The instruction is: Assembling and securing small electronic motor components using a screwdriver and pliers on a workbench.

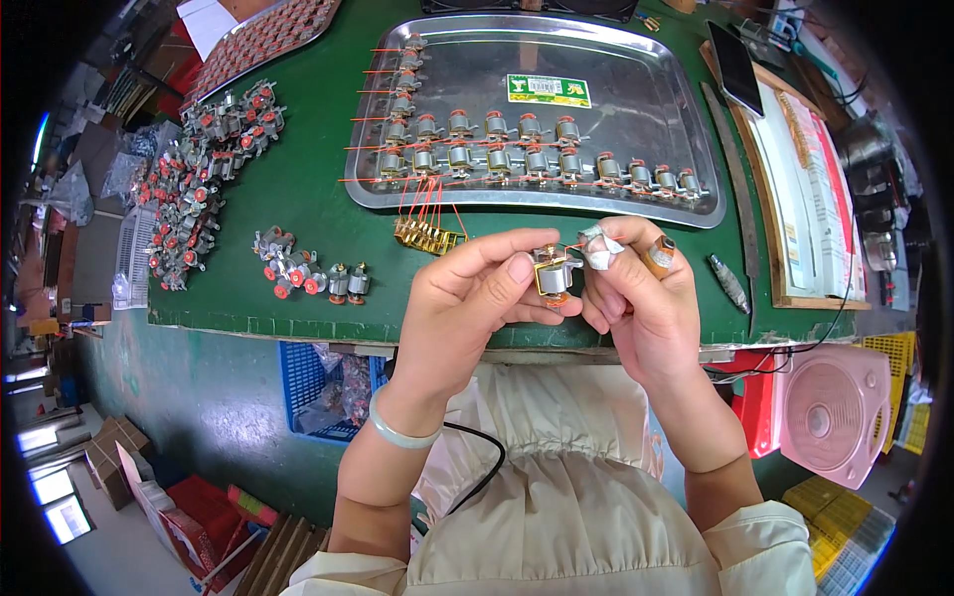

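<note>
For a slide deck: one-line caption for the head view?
Left hand holds a small metal component, right hand close beside it, before a metal tray bearing rows of similar parts.

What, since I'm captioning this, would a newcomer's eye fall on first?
Probably the metal tray, holding rows of cylindrical parts, at the far side of the green table. Next come the hands in front of the tray, the left holding a similar part; then the heaped parts at left.
</note>
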Tool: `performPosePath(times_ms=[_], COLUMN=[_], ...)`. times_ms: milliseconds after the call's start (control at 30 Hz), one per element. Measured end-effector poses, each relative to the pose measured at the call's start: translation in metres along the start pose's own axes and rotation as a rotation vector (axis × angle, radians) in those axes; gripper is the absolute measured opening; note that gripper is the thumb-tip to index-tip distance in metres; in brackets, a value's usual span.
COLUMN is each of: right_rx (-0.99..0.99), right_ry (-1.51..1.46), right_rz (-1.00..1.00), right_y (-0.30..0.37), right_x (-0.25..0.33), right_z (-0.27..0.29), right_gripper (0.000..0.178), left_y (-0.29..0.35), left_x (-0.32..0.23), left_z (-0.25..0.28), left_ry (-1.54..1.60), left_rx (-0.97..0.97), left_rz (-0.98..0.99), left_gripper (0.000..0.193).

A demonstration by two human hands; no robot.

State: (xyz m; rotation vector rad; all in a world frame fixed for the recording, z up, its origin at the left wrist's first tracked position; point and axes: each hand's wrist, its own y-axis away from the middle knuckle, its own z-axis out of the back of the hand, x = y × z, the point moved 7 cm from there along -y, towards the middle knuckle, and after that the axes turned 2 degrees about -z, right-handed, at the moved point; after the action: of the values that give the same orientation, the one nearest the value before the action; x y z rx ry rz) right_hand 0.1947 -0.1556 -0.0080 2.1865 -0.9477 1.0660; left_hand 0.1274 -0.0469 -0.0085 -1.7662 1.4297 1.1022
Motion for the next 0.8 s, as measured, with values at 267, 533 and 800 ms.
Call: performPosePath(times_ms=[267, 533, 800], right_rx=[-0.039, -0.135, 0.001], right_ry=[0.037, 0.683, 0.536], right_rz=[-0.017, 0.080, 0.378], right_y=[0.003, 0.009, 0.038], right_x=[0.006, 0.042, 0.033], right_z=[0.009, 0.038, 0.003], right_gripper=[0.016, 0.037, 0.032], left_y=[0.000, -0.002, -0.002], left_x=[-0.002, -0.005, -0.005], left_z=[-0.003, 0.002, 0.005], left_ry=[-0.077, -0.033, 0.334], left_rx=[0.069, -0.031, -0.184], left_rz=[-0.088, -0.110, -0.101], left_gripper=[0.039, 0.035, 0.034])
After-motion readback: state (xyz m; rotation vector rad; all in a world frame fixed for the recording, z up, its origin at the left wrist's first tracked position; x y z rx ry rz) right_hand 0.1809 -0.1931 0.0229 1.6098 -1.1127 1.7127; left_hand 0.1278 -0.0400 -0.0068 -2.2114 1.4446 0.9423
